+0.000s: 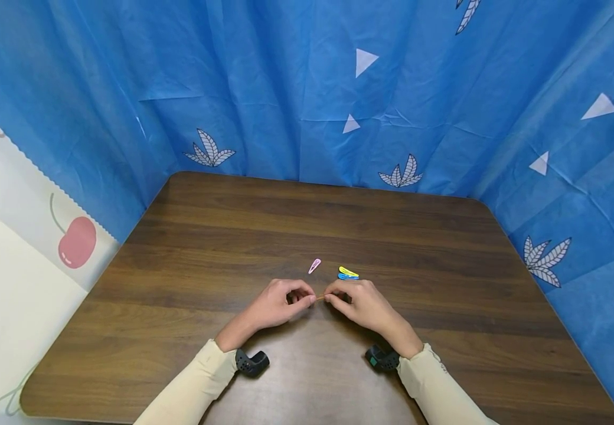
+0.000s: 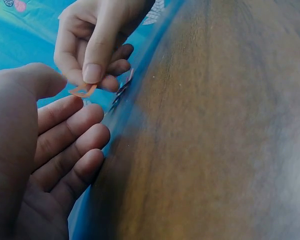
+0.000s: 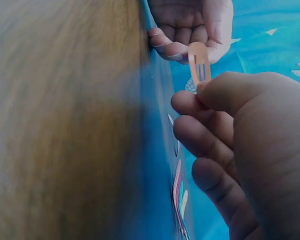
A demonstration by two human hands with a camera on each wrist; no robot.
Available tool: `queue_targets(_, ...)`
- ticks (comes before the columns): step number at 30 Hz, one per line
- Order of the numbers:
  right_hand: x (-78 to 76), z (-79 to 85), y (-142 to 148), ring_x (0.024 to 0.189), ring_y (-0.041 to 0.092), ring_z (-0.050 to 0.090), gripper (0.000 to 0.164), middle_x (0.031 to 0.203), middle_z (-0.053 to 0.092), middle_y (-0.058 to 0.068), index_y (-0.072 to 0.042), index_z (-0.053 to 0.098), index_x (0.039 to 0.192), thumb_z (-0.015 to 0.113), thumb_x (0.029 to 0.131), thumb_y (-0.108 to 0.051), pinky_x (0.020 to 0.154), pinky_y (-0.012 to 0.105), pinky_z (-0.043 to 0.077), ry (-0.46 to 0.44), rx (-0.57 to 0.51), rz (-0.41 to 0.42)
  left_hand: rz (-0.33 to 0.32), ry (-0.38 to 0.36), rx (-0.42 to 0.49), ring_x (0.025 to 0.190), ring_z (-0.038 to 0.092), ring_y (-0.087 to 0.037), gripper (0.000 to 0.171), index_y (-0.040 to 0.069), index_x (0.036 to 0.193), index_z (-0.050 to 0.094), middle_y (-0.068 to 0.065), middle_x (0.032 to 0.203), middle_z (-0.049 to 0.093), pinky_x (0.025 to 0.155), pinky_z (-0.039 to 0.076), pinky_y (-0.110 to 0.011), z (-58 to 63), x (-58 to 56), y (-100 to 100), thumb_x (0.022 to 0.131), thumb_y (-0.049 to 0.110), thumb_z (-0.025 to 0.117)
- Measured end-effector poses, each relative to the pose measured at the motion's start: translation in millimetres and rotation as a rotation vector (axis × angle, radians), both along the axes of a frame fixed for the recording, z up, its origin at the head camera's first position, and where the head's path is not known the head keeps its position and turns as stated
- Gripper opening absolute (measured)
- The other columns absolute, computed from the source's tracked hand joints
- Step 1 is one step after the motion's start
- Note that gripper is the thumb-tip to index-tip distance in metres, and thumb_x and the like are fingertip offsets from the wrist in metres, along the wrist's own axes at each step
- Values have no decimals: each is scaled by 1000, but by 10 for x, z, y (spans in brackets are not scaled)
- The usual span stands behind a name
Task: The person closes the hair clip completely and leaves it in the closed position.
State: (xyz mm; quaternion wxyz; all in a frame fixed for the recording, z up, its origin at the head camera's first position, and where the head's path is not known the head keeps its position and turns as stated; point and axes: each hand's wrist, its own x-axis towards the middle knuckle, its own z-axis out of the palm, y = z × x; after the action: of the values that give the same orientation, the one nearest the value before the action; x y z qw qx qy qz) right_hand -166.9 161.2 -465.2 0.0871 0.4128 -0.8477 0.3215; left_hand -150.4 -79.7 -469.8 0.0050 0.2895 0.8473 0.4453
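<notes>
A small orange snap hair clip spans the gap between the fingertips of both hands, low over the table. My right hand pinches one end of it between thumb and index finger. At the other end, the thumb and index finger of my left hand hold it, while the other left fingers are loosely bent in the left wrist view. Just beyond the hands lie a pink hair clip, a yellow hair clip and a blue hair clip; the last two are side by side near the right knuckles.
The brown wooden table has rounded corners. A blue curtain hangs along its back and right sides, and a pale cloth with a cherry print is at the left. Each wrist wears a black camera band.
</notes>
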Motion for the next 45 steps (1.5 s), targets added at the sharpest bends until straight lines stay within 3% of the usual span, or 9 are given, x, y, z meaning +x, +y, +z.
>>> queue_targets(7, 5, 1, -19, 67, -6, 54, 6, 85, 68, -16, -22, 70, 96, 68, 90, -21, 58, 15, 46, -5, -22, 5, -8, -12, 12, 68, 59, -2, 7, 24, 92, 69, 13, 77, 65, 62, 51, -21, -15, 8, 3, 91, 30, 67)
queue_targets(15, 8, -1, -28, 72, -6, 59, 8, 87, 69, -13, -20, 71, 97, 69, 90, -20, 60, 16, 49, 23, -50, 18, -20, 30, 15, 68, 59, 0, 13, 15, 96, 73, 11, 77, 67, 62, 50, -20, -31, -10, -13, 93, 25, 65)
queue_targets(24, 5, 15, -22, 65, -3, 50, 10, 85, 65, -14, -21, 70, 101, 68, 91, -22, 57, 16, 45, 55, -71, -12, -22, 78, 31, 66, 56, 3, 13, 14, 90, 72, 7, 75, 69, 60, 48, -19, -32, -13, 5, 93, 23, 63)
queue_targets(30, 17, 27, -21, 62, -2, 49, 23, 80, 60, -14, -16, 69, 111, 66, 92, -29, 54, 16, 44, -31, -48, -56, -8, 59, 17, 66, 56, 2, 14, 15, 89, 72, 6, 75, 69, 61, 47, -18, -30, -8, 17, 94, 23, 62)
queue_targets(35, 20, 3, -24, 64, -3, 51, 25, 84, 64, -16, -15, 70, 111, 63, 93, -32, 56, 17, 45, -76, -20, -49, 2, 46, 8, 67, 57, 2, 14, 16, 88, 71, 6, 76, 70, 62, 48, -19, -40, -8, 15, 95, 22, 61)
queue_targets(45, 31, -9, -26, 63, -1, 50, 15, 83, 61, -19, -27, 68, 107, 61, 95, -33, 55, 17, 43, -107, -17, -25, 9, 42, -4, 69, 59, 2, 14, 16, 89, 72, 7, 78, 70, 64, 49, -20, -39, -17, 23, 95, 22, 61)
